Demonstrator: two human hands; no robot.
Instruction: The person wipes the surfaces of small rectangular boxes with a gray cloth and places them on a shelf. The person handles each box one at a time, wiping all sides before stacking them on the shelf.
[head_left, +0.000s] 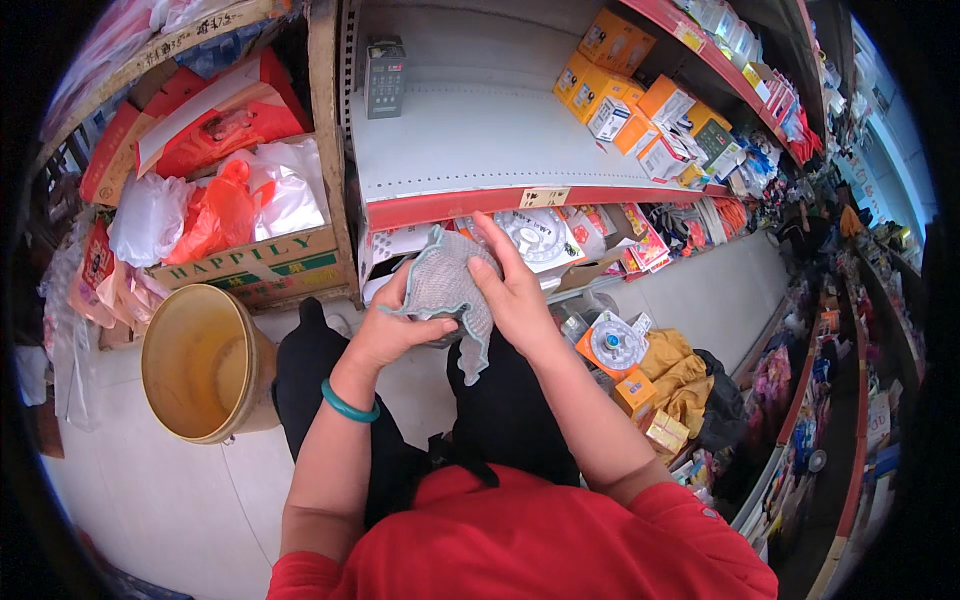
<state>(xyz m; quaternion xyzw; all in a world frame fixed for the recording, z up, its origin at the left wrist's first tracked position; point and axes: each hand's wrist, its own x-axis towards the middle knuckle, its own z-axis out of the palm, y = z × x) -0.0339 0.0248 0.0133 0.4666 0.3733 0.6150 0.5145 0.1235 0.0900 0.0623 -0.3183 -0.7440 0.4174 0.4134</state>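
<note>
In front of my knees, a grey mesh-weave cloth (450, 277) with a scalloped teal edge is draped over a dark object (448, 337). Most of that object is hidden; only a strip shows below the cloth. My left hand (397, 326) grips the covered object from the left, thumb across its near side. From the right, my right hand (514, 289) holds the cloth against it, with the thumb on top and the fingers stretched along the far side. One corner of the cloth hangs down between my wrists.
Before me is a metal shelf (465, 146) with a red front edge, a dark green box (385, 79) at its left and orange bulb boxes (600, 90) at its right. A yellowed bucket (199, 367) stands at left. Round lamp modules (615, 341) and boxes lie at right.
</note>
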